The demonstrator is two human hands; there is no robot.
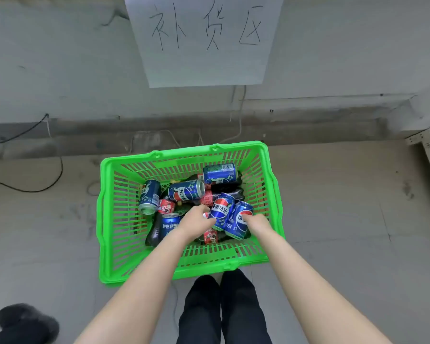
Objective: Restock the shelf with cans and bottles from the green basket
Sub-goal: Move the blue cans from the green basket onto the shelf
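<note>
The green basket (114, 264) sits on the floor by the wall, holding a jumble of cans and dark bottles (227, 188) lying on their sides. The left grip (196, 219) is curled on one blue can (221, 209). The right grip (257, 220) is clamped on the neighbouring blue can (242, 218). The two cans touch, so each is best lifted straight up, fingers wrapped well round the body, to avoid snagging the bottles underneath or the basket wall.

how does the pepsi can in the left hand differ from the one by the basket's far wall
The left-hand can tilts upward, gripped by the left hand; the far can lies on its side, untouched. The left-hand can's logo faces the camera; the far can's barcode panel does. Both are blue Pepsi cans inside the green basket.
</note>
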